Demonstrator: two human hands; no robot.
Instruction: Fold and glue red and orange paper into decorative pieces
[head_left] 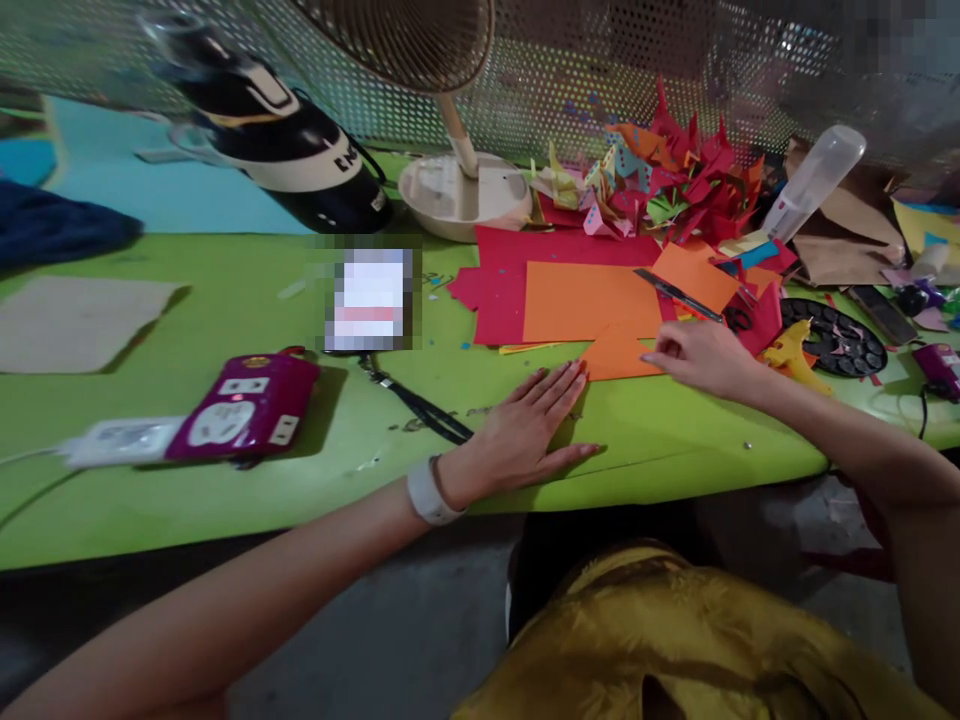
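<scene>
A small folded piece of orange paper (619, 358) lies near the table's front edge, between my two hands. My left hand (536, 425) is flat on the table with fingers stretched out, its fingertips on the paper's left corner. At the paper's right end is my right hand (701, 358), its fingers curled and closed on that edge. Just behind are a larger orange sheet (589, 300) and red sheets (501, 300). Scissors (686, 295) with dark blades lie across the paper beyond my right hand.
A pile of folded paper shapes (675, 175) sits at the back, beside a fan (465, 195). Further left are a dark bottle (300, 150), a phone (373, 300) with a strap, and a purple power strip (251, 405). A black round tray (836, 338) lies at right.
</scene>
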